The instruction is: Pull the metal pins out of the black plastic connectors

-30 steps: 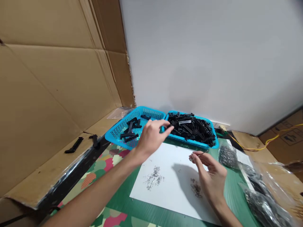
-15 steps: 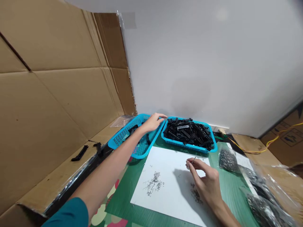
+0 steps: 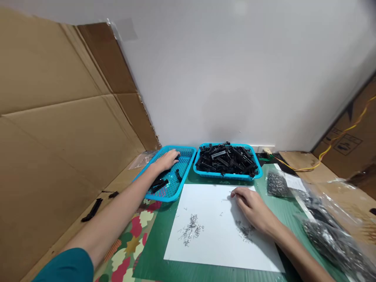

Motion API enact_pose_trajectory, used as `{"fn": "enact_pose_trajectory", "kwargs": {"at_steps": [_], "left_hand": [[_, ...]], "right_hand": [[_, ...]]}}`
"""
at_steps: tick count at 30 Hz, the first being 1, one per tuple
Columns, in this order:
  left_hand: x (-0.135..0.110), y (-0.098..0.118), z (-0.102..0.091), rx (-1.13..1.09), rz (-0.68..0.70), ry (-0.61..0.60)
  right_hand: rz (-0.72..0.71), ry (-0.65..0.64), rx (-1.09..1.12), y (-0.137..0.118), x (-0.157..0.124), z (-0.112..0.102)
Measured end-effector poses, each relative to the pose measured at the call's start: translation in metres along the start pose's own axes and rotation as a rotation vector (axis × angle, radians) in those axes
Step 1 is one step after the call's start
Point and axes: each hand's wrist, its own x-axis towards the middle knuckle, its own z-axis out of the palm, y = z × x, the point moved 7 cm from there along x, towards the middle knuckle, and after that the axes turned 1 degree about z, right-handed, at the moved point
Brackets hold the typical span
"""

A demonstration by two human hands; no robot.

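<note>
My left hand (image 3: 167,160) is over the blue basket (image 3: 172,199) on the left, its fingers bent and partly hidden, so what they hold, if anything, does not show. Below and beside it in that basket lie a few black plastic parts (image 3: 160,185). My right hand (image 3: 251,206) hovers low over the white sheet (image 3: 214,246), fingers curled and pinched. A thin metal piece barely shows at its fingertips. One pile of small bent wire pieces (image 3: 191,230) lies on the sheet's left side, and another pile (image 3: 244,232) is just under my right hand.
A second blue basket (image 3: 223,176), heaped with black plastic parts, stands against the wall. Clear bags of small metal pieces (image 3: 277,184) lie on the right, near a yellow cable (image 3: 323,154). A cardboard panel (image 3: 67,145) closes the left side; a loose black part (image 3: 92,210) lies beside it.
My left hand has moved left and down, from the rim between the baskets into the left basket, its fingers now bent. My right hand has lowered toward the sheet, still pinching. The view has shifted.
</note>
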Motion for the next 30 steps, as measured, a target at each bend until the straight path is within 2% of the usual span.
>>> {"fn": "enact_pose_trajectory", "kwargs": {"at_steps": [4, 7, 14, 17, 19, 25, 30], "left_hand": [[-0.001, -0.003, -0.003, 0.021, 0.043, 0.001], [-0.006, -0.002, -0.012, -0.004, 0.07, 0.054], [-0.026, -0.002, -0.057, -0.091, 0.063, 0.273], [-0.033, -0.001, -0.067, -0.141, 0.058, 0.325], [-0.036, 0.001, -0.065, -0.182, 0.07, 0.308], [-0.045, 0.003, -0.036, -0.258, 0.047, 0.207], [-0.055, 0.004, -0.031, -0.331, 0.07, 0.099]], "right_hand": [[-0.038, -0.12, 0.004, -0.012, -0.002, 0.016], [-0.031, -0.162, 0.032, -0.018, -0.002, 0.026], [-0.002, -0.214, 0.023, -0.019, -0.004, 0.035], [-0.039, -0.254, -0.015, -0.023, -0.008, 0.036], [-0.058, -0.26, -0.013, -0.024, -0.011, 0.034], [-0.031, -0.182, 0.084, -0.021, -0.01, 0.024], [-0.018, -0.127, 0.156, -0.02, -0.005, 0.014]]}}
